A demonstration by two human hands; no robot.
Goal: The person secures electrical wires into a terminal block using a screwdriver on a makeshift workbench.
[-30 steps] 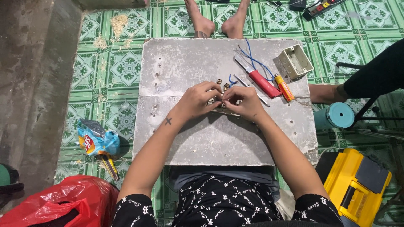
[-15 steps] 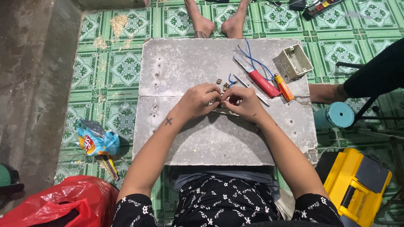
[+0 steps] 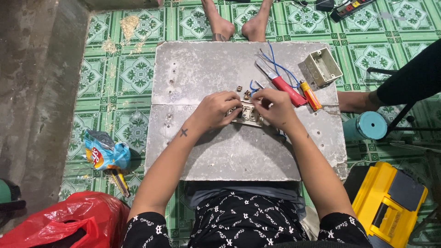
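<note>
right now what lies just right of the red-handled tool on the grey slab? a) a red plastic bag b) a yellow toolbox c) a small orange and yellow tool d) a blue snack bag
c: the small orange and yellow tool lies on the grey slab close beside the red-handled tool, on its right.

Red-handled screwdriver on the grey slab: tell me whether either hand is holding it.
No. The red-handled screwdriver lies on the grey slab beyond the hands, while the left hand and right hand grip a small pale switch part.
</note>
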